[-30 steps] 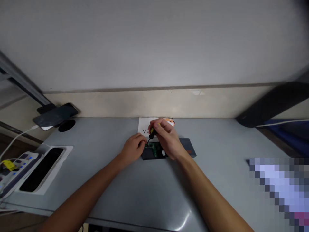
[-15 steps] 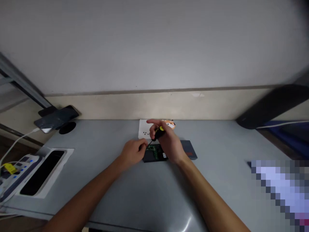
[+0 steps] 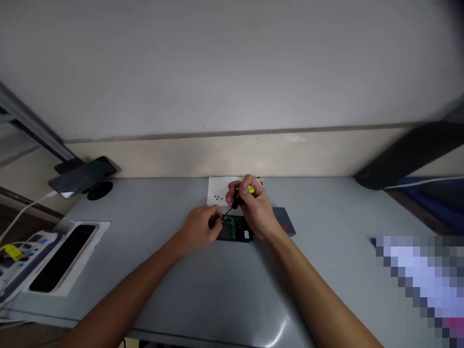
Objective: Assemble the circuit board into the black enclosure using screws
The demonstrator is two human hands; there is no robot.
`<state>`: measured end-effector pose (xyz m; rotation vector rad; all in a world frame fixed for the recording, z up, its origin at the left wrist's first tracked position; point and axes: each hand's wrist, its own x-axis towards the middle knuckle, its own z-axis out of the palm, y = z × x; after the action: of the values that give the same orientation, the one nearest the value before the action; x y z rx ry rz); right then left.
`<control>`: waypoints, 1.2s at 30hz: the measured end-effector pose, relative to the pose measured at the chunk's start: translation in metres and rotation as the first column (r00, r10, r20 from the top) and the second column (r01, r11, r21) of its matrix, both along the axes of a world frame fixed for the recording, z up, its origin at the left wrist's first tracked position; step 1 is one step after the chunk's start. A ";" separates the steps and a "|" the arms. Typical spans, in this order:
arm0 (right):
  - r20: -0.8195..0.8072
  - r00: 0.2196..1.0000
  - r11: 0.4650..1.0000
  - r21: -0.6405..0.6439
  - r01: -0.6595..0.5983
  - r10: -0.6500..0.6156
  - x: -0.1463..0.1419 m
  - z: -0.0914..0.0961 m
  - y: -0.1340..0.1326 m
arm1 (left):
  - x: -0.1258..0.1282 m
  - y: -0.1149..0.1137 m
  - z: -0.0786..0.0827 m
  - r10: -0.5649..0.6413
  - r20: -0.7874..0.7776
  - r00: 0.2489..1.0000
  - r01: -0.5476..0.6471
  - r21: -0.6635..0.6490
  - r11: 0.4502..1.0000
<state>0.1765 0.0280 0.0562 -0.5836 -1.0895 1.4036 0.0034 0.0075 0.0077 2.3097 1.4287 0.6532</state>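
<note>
On the grey desk lies an opened black electronic device (image 3: 239,234) with a green circuit board showing inside. My left hand (image 3: 199,226) is closed at its left end, thumb and fingers pinching around the dark edge there. Wrapped around a black and yellow screwdriver (image 3: 237,202) is my right hand (image 3: 260,209). The thin shaft slants down to the upper left of the board, close to the left fingertips; whether the tip sits in a screw is too small to tell. Behind the device, several small dark screws (image 3: 217,197) rest on white paper (image 3: 214,183).
A dark flat cover (image 3: 284,220) lies right of the device, partly behind my right wrist. At left are a phone on a stand (image 3: 85,175), a black phone-shaped item (image 3: 63,258) on white paper and a power strip (image 3: 31,263). A dark cylinder (image 3: 398,159) leans at right.
The screwdriver and my right hand have tilted slightly, and the raised index finger has curled in around the handle. My left hand stays at the device's left end. The view has shifted slightly.
</note>
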 end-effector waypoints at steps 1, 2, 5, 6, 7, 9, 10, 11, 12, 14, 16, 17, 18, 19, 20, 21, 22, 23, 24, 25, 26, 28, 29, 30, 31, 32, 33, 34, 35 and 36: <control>0.009 1.000 1.000 0.004 0.011 -0.011 0.000 0.000 0.001 | 0.000 0.000 0.000 0.009 0.010 1.000 -0.009 -0.005 1.000; 0.029 0.999 0.999 0.012 0.032 -0.032 0.000 -0.001 0.001 | 0.001 0.000 0.000 0.020 0.017 1.000 -0.020 -0.009 1.000; 0.084 0.992 0.995 0.035 0.092 -0.095 0.000 -0.001 0.003 | 0.002 0.002 -0.003 0.045 0.022 0.999 -0.044 -0.014 0.999; 0.069 0.994 0.996 0.027 0.086 -0.087 0.000 0.000 0.003 | 0.002 0.002 -0.003 0.044 0.022 0.999 -0.044 -0.016 0.999; 0.036 0.997 0.998 0.010 0.067 -0.067 0.001 0.001 0.003 | 0.002 0.002 -0.004 0.043 0.022 0.999 -0.043 -0.017 0.999; -0.037 0.999 0.999 -0.031 0.016 -0.017 0.002 0.004 0.004 | 0.001 0.003 -0.005 0.041 0.019 0.999 -0.040 -0.013 0.999; -0.054 0.999 0.999 -0.047 0.001 -0.004 0.004 0.004 0.004 | 0.001 0.003 -0.005 0.039 0.018 0.999 -0.039 -0.011 0.999; -0.048 0.999 0.998 -0.055 0.002 -0.004 0.005 0.005 0.005 | 0.001 0.003 -0.005 0.038 0.018 0.999 -0.038 -0.009 0.999; -0.034 0.999 0.998 -0.060 0.009 -0.011 0.006 0.004 0.005 | 0.001 0.002 -0.005 0.039 0.018 0.999 -0.039 -0.007 0.999; -0.030 0.999 0.997 -0.072 0.014 -0.017 0.007 0.001 0.006 | 0.001 0.002 -0.006 0.043 0.018 0.999 -0.043 -0.003 0.999; -0.089 0.996 0.996 -0.087 -0.014 0.006 0.006 -0.004 0.007 | 0.001 0.002 -0.006 0.046 0.019 0.999 -0.046 -0.003 0.999; -0.129 0.991 0.996 -0.087 -0.027 0.016 0.005 -0.006 0.008 | 0.001 0.003 -0.006 0.045 0.019 0.999 -0.045 -0.004 0.999; -0.168 0.986 0.996 -0.081 -0.034 0.020 0.004 -0.008 0.009 | 0.001 0.003 -0.006 0.045 0.020 0.999 -0.045 -0.005 0.999; -0.200 0.980 0.997 -0.076 -0.034 0.018 0.003 -0.009 0.010 | 0.001 0.003 -0.007 0.044 0.023 0.999 -0.044 -0.007 0.999; -0.225 0.974 0.997 -0.076 -0.033 0.015 0.002 -0.009 0.010 | 0.001 0.003 -0.007 0.044 0.025 0.999 -0.043 -0.008 0.999; -0.246 0.969 0.996 -0.080 -0.036 0.016 0.001 -0.008 0.011 | 0.001 0.003 -0.007 0.043 0.026 0.999 -0.042 -0.009 0.999; -0.265 0.964 0.995 -0.088 -0.048 0.023 0.001 -0.007 0.011 | 0.001 0.004 -0.007 0.041 0.028 0.999 -0.041 -0.010 0.999; -0.278 0.960 0.992 -0.103 -0.071 0.039 0.001 -0.006 0.011 | 0.001 0.004 -0.007 0.039 0.030 0.999 -0.039 -0.011 0.999; -0.284 0.957 0.989 -0.119 -0.092 0.055 0.001 -0.004 0.011 | 0.001 0.004 -0.007 0.038 0.032 0.999 -0.037 -0.013 0.999; -0.284 0.957 0.986 -0.131 -0.101 0.060 0.001 -0.003 0.010 | 0.001 0.004 -0.007 0.038 0.032 0.999 -0.037 -0.013 0.999; -0.279 0.959 0.986 -0.138 -0.098 0.056 0.002 -0.003 0.010 | 0.001 0.004 -0.007 0.040 0.030 0.999 -0.039 -0.013 0.999; -0.262 0.964 0.987 -0.144 -0.076 0.036 0.002 -0.003 0.009 | 0.001 0.004 -0.007 0.042 0.022 0.999 -0.041 -0.012 0.999; -0.253 0.967 0.987 -0.145 -0.067 0.028 0.002 -0.003 0.008 | 0.001 0.004 -0.007 0.042 0.020 0.999 -0.042 -0.010 0.999; -0.242 0.970 0.987 -0.145 -0.062 0.026 0.002 -0.004 0.008 | 0.001 0.003 -0.007 0.041 0.021 0.999 -0.041 -0.007 0.999; -0.226 0.974 0.987 -0.145 -0.062 0.028 0.002 -0.004 0.007 | 0.001 0.003 -0.007 0.038 0.024 0.999 -0.038 -0.004 0.999; -0.204 0.978 0.988 -0.143 -0.061 0.031 0.002 -0.005 0.006 | 0.001 0.003 -0.007 0.037 0.028 0.999 -0.037 -0.001 0.999; -0.177 0.984 0.989 -0.137 -0.053 0.029 0.001 -0.005 0.006 | 0.001 0.003 -0.007 0.038 0.028 0.999 -0.038 0.001 0.999; -0.151 0.988 0.991 -0.126 -0.041 0.022 0.000 -0.005 0.006 | 0.001 0.003 -0.007 0.041 0.025 0.999 -0.041 0.001 0.999; -0.128 0.992 0.994 -0.111 -0.024 0.010 -0.001 -0.005 0.006 | 0.001 0.003 -0.006 0.043 0.019 0.999 -0.043 0.001 0.999; -0.111 0.994 0.995 -0.095 -0.006 -0.004 -0.002 -0.005 0.006 | 0.002 0.003 -0.006 0.046 0.013 0.999 -0.046 0.000 0.999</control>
<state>0.1748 0.0335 0.0512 -0.5662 -0.9381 1.4775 0.0050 0.0102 0.0016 2.2748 1.4805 0.6803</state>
